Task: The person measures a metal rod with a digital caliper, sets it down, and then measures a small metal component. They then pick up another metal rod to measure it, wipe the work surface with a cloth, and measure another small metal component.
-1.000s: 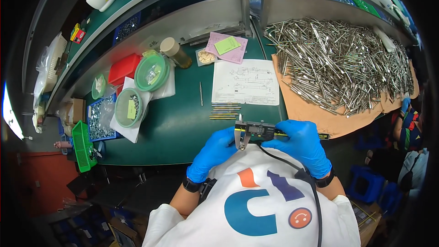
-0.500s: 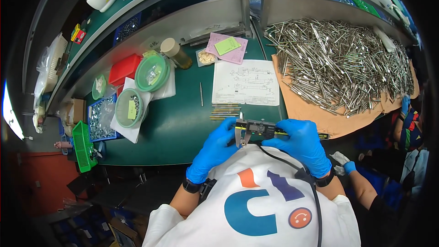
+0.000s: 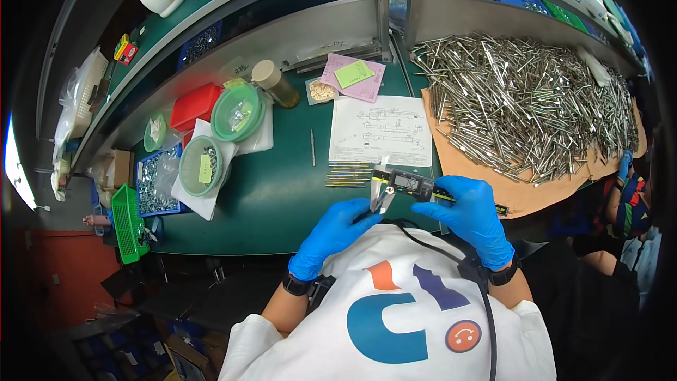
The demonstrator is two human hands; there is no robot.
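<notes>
My right hand is closed around the beam of a black digital caliper held above the bench edge. The caliper slants, its metal jaws at the left end pointing down toward me. Beside those jaws, my left hand has thumb and fingers pinched together; whatever sits between the fingertips is too small to make out. Both hands wear blue gloves. Just beyond them, several thin metal rods lie in a row below a printed drawing sheet. A single metal rod lies farther left.
A large heap of metal rods covers brown paper at the right. Leftward stand green bowls, a red bin, a lidded jar, a blue tray and a green basket. A co-worker's gloved hand shows far right.
The caliper has tilted and shifted slightly away and to the right with my right hand. My left hand has dropped a little from the jaws. A co-worker's arm beside me has left the view.
</notes>
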